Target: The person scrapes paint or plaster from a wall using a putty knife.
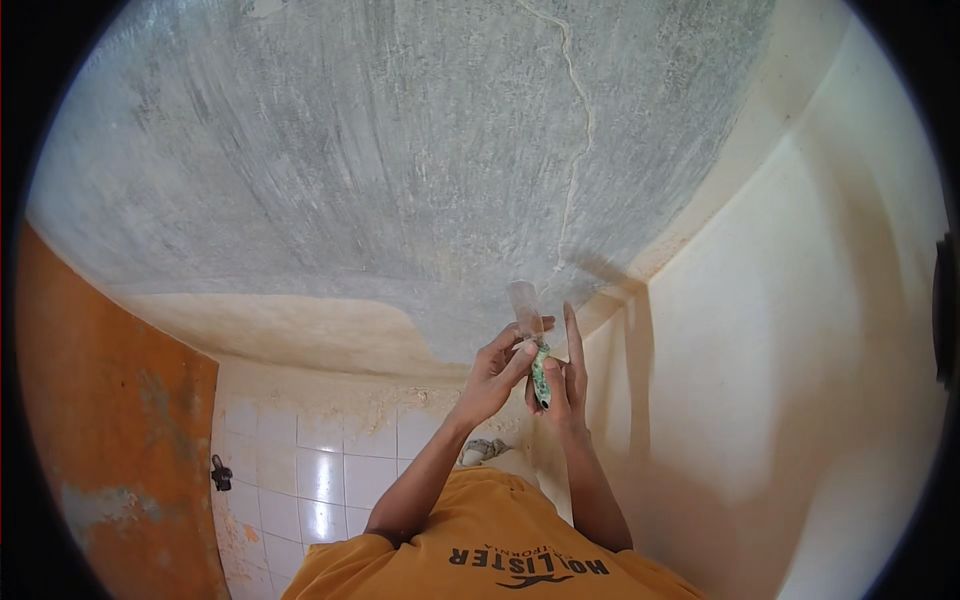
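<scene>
Both my hands are together in front of me on a putty knife, with its green mottled handle (542, 378) low and its thin, pale blade (523, 302) pointing up toward the wall. My left hand (488, 378) pinches the knife where handle and blade meet, its thumb across the front. Around the handle, my right hand (567, 392) is closed with its index finger stretched upward. Beyond the blade, a pale, crooked line (587, 125) runs down the grey wall (400, 160) and ends just above my hands.
A cream wall (790, 330) rises on the right and meets the grey one in a corner. To the left stands an orange, worn door-like panel (130, 400). White tiles (320, 440) cover the floor, with crumbs along the wall's base and a small black object (221, 473) by the panel.
</scene>
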A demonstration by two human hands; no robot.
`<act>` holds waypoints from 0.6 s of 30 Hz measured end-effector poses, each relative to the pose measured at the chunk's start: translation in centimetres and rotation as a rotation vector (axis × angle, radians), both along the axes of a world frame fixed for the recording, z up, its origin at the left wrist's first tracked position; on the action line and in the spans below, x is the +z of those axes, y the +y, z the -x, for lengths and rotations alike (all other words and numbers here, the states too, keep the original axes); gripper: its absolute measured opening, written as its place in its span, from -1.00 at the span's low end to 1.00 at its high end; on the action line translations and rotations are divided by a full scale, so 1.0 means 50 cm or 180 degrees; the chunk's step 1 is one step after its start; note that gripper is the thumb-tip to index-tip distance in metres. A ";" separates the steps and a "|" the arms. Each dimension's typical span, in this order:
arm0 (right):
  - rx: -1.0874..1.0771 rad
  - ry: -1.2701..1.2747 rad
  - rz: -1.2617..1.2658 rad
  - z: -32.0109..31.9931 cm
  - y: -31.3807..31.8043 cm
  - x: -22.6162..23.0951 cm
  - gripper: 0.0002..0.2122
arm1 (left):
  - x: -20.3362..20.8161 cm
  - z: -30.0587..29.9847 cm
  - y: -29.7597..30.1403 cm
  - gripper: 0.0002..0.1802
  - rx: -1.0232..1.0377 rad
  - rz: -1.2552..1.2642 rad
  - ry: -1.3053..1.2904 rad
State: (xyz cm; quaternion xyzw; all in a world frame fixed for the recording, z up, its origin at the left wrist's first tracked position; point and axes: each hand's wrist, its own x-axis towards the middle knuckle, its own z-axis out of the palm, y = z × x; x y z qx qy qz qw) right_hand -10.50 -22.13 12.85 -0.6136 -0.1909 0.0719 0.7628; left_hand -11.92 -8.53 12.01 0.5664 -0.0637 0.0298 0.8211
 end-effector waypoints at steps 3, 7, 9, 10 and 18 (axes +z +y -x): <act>0.0102 0.0049 -0.0124 -0.012 0.005 -0.001 -0.35 | 0.025 0.017 -0.002 -0.55 0.0062 0.0097 0.0303; -0.0272 -0.0731 0.0750 -0.108 -0.027 0.011 -0.47 | 0.017 0.004 -0.015 -0.64 0.0956 -0.0237 -0.0310; -0.0849 -0.1073 0.0641 -0.149 -0.055 0.054 -0.51 | 0.035 -0.008 -0.020 -0.63 0.1129 -0.1025 -0.0746; -0.1340 -0.1177 0.0591 -0.161 -0.077 0.087 -0.53 | 0.041 -0.014 -0.028 -0.63 0.1125 -0.1088 -0.0787; -0.2453 -0.2118 0.1356 -0.181 -0.128 0.116 -0.51 | 0.114 -0.066 -0.107 -0.65 0.0520 -0.0235 0.0193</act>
